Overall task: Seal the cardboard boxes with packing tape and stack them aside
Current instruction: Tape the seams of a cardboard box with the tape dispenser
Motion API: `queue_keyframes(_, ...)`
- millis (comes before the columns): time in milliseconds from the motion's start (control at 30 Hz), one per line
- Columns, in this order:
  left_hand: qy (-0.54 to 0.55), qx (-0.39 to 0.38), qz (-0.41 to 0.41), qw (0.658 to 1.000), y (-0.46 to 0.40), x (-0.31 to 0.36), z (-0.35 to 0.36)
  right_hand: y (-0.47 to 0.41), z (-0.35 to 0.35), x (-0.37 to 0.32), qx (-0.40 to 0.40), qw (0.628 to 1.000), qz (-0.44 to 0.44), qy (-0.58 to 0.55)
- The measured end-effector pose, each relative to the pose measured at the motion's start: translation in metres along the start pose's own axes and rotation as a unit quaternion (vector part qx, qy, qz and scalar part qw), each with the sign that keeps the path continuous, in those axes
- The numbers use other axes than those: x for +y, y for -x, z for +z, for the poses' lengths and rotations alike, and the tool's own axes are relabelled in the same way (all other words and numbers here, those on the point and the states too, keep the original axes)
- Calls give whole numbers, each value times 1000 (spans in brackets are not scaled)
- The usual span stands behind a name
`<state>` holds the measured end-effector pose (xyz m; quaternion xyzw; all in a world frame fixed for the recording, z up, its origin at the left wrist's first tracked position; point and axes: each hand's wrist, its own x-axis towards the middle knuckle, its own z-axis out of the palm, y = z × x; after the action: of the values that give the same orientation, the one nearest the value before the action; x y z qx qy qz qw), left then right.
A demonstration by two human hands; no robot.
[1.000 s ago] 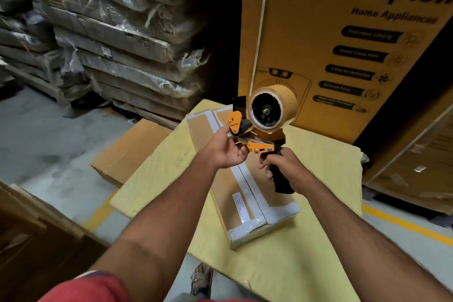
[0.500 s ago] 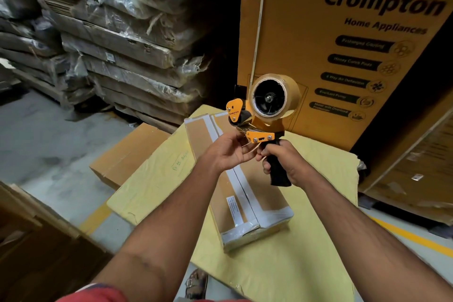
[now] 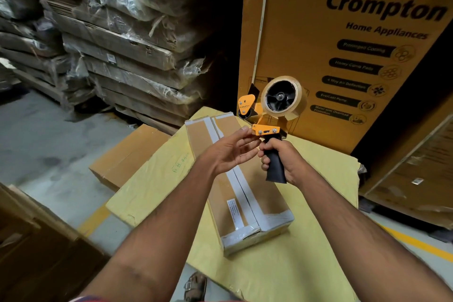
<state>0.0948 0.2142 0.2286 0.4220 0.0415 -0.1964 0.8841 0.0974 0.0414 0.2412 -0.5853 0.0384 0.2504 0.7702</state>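
Observation:
A long brown cardboard box [image 3: 267, 201] with white tape strips lies lengthwise on a yellow sheet [image 3: 157, 179] in front of me. Above it I hold an orange tape dispenser [image 3: 267, 127] carrying a roll of clear tape [image 3: 294, 103]. My right hand [image 3: 284, 162] grips its black handle. My left hand [image 3: 230, 152] is beside the dispenser's front, palm up, fingers loosely spread, with fingertips touching the orange plate near the blade. Whether it holds the tape end cannot be told.
A tall orange "Crompton" carton [image 3: 343, 51] stands right behind the sheet. Plastic-wrapped flat packs [image 3: 117, 51] are stacked at back left. A brown box [image 3: 127, 157] lies on the floor left of the sheet. More cartons [image 3: 416, 174] lean at right. My sandalled foot [image 3: 196, 287] shows below.
My left hand has loosened from a closed pinch at the dispenser's front to spread fingers. The dispenser has tilted slightly and stays above the box.

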Motion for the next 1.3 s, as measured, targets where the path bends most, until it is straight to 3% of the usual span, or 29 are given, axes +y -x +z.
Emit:
queue_keyframes(167,-185,13,37,982,-7,6,7,-5,5,0,5,1000,9,-29)
queue_keyframes(433,-246,21,82,966,-18,21,2,-9,10,-10,1,1000,1,-28)
queue_keyframes(533,-314,7,119,942,-20,28,2,-13,12,-12,1,1000,1,-18)
queue_keyframes(600,-417,38,187,888,-21,31,-6,-14,13,-14,3,1000,-2,-20)
queue_keyframes(700,-628,164,290,703,-22,36,-26,-16,12,-19,1,1000,2,-11)
queue_keyframes(767,-720,209,306,587,-23,46,-36,-15,11,-20,-13,1000,11,13)
queue_keyframes(833,-773,228,297,511,-24,58,-44,-16,15,-19,-30,999,14,41)
queue_keyframes(867,-791,242,274,490,-26,65,-49,-17,18,-19,-36,998,10,55)
queue_keyframes(900,-790,251,241,504,-26,70,-53,-17,22,-19,-39,997,3,71)
queue_keyframes(933,-750,256,188,580,-28,72,-55,-18,26,-19,-40,995,-6,86)
queue_keyframes(1000,-473,238,-5,848,-31,75,-48,-22,31,-20,-36,993,-20,113)
queue_keyframes(1033,-304,208,-119,922,-31,77,-44,-24,33,-21,-33,992,-23,123)
queue_keyframes(1067,-183,176,-184,950,-29,79,-42,-24,34,-21,-34,990,-23,132)
queue_keyframes(1133,-48,147,-213,965,-29,83,-46,-26,34,-20,-33,988,-23,146)
queue_keyframes(1300,59,106,-157,980,-15,88,-61,-26,36,-21,-26,986,-35,159)
